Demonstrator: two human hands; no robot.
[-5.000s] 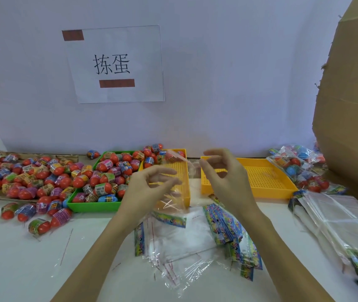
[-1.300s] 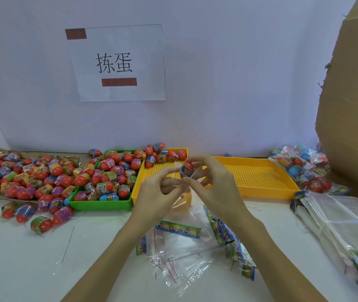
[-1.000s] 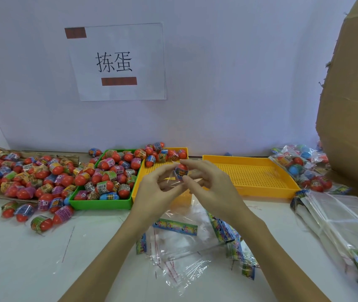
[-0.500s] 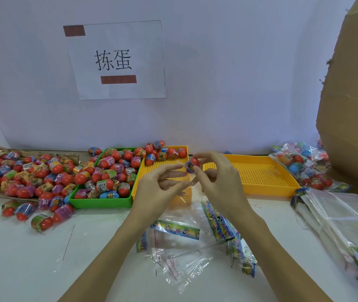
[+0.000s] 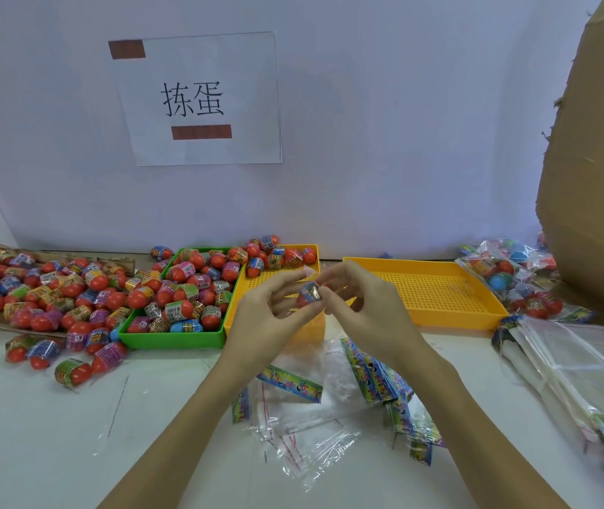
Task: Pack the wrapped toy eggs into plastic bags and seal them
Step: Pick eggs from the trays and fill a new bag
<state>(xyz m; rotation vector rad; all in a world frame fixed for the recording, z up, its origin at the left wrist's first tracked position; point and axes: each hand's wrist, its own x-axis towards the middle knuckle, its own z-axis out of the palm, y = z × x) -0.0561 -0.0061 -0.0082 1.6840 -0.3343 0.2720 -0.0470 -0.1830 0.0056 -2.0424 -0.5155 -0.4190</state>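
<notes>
Head view: both raised hands, left hand (image 5: 267, 314) and right hand (image 5: 363, 306), pinch one wrapped egg (image 5: 308, 293) in a fingertip grip.

Plain white wall (image 5: 403, 123) all across the back, at twelve o'clock. Taped on it at eleven o'clock, a white paper sign (image 5: 197, 99) with two black characters and two brown strips of tape. Tall brown cardboard sheet (image 5: 601, 170) standing up at two o'clock, leaning over the right edge. Below it all, a flat white table (image 5: 36, 435) from nine o'clock round to six. Soft, even light everywhere, with only faint shadows.
</notes>
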